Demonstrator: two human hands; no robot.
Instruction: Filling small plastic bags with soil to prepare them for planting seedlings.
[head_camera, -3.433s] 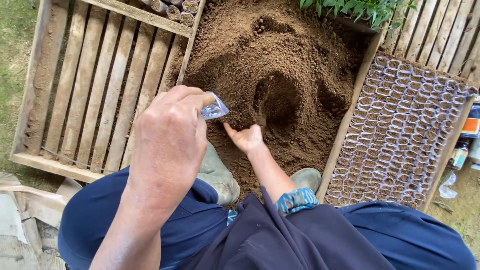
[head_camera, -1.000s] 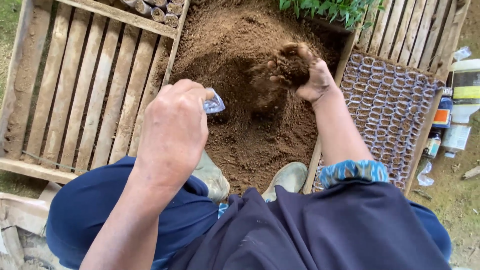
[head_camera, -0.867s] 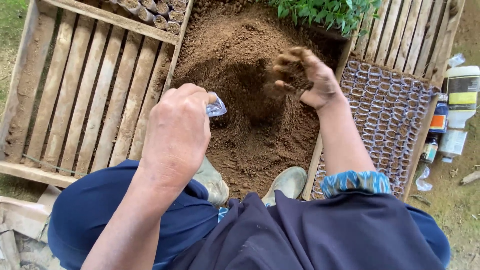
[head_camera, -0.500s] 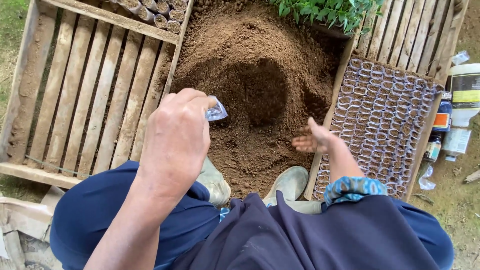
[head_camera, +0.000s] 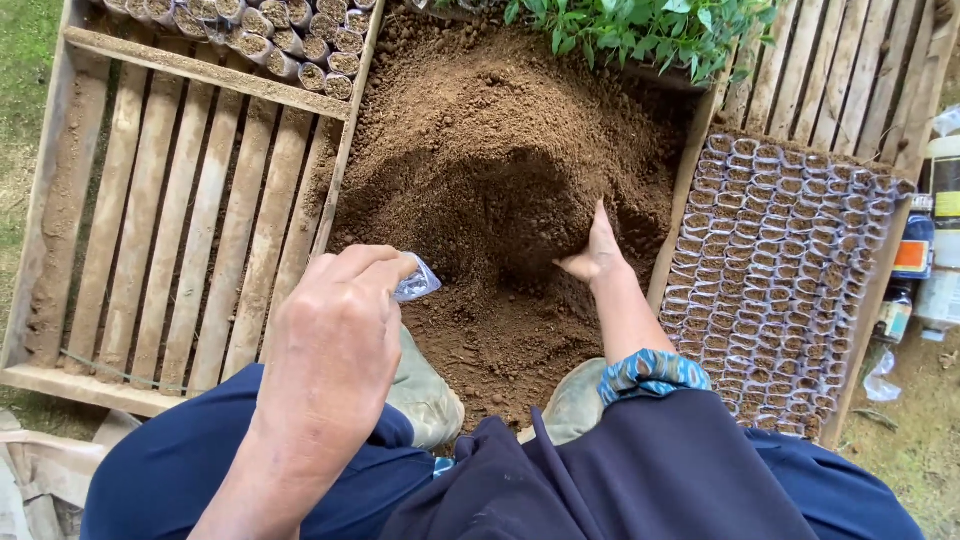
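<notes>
Soil heap (head_camera: 500, 150) fills wooden crate (head_camera: 200, 220); right hand (head_camera: 597, 252) digs open-fingered; left hand (head_camera: 335, 340) pinches clear bag (head_camera: 417, 281).

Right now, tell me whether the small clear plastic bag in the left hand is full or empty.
Empty, as far as shows: the small clear plastic bag pinched in the left hand looks flat and see-through, with no brown soil visible inside.

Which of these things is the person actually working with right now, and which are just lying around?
In use:
left hand pinching a small clear plastic bag
right hand dug into the soil heap

Lying about:
rows of small filled bags, right
empty slatted wooden crate, left
green seedlings
bottles, far right
</notes>
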